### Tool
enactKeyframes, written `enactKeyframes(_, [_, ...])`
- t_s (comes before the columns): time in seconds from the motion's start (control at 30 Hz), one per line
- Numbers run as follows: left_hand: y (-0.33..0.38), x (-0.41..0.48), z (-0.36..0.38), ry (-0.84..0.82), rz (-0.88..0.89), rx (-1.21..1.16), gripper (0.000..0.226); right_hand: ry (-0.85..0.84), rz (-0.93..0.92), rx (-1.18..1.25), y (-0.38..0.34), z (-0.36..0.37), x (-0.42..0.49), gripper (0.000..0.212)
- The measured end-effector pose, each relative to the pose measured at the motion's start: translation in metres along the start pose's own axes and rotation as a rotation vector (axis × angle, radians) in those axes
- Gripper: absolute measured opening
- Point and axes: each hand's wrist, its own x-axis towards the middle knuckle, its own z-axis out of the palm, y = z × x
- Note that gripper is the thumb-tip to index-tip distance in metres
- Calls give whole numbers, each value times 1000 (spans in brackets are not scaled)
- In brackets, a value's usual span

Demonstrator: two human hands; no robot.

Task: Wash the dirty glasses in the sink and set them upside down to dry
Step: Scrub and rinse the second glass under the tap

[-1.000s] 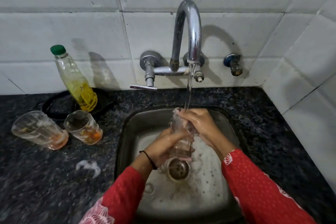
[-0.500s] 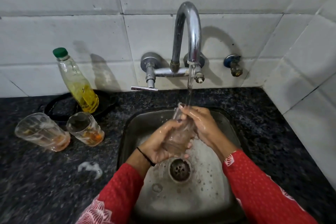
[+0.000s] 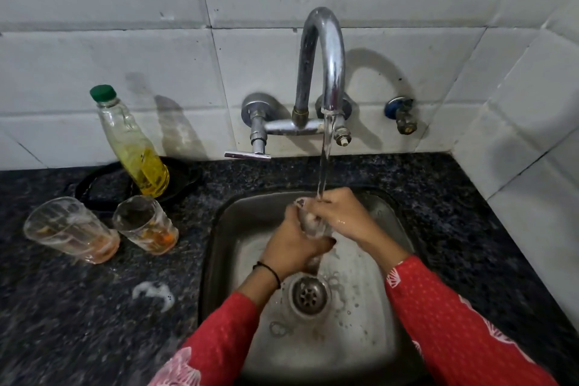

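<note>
Head view: over the steel sink, near its back edge, left hand and right hand fingers clamp a clear wet glass under the tap stream. Slippery and fragile, it probably wants a full-body wrap grip.

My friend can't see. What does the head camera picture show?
Two hands, left hand and right hand, hold a glass under the running tap over the sink. Two dirty glasses and a soap bottle stand on the counter at left.
</note>
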Motion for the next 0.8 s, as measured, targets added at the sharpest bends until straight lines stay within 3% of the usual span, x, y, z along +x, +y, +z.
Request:
enactKeyframes(0.03, [-5,1,3,88,46,137,65,-10,0,-49,0,1,-1,22])
enactKeyframes(0.07, [-10,3,5,104,66,115,70,-3,3,-11,1,1,-2,20])
enactKeyframes(0.2, [-2,-1,-9,-236,-127,-629,58,29,45,591,7,1,-12,16])
enactKeyframes(0.27, [-3,-2,-14,-320,-182,-712,48,37,41,554,9,3,-12,19])
enactKeyframes(0.3, [-6,0,-11,-269,-153,-570,47,52,40,401,10,5,-10,21])
enactKeyframes(0.4, [-17,7,1,87,98,227,61,40,66,3,8,11,-5,30])
enactKeyframes(0.43, [-21,8,4,124,127,260,70,35,73,14,8,12,-4,29])
enactKeyframes(0.53, [-18,6,-5,-63,-52,-296,80,52,70,288,7,7,-8,25])
enactKeyframes(0.6, [-11,0,-18,-313,-246,-666,54,79,56,464,7,3,-10,25])
enactKeyframes(0.63, [-7,-3,-21,-414,-299,-707,39,77,59,504,8,3,-10,26])
enactKeyframes(0.7, [-6,-6,-16,-371,-247,-521,37,60,77,362,10,6,-7,29])
enactKeyframes(0.8, [-23,-1,3,-37,31,255,95,26,77,2,9,10,-3,37])
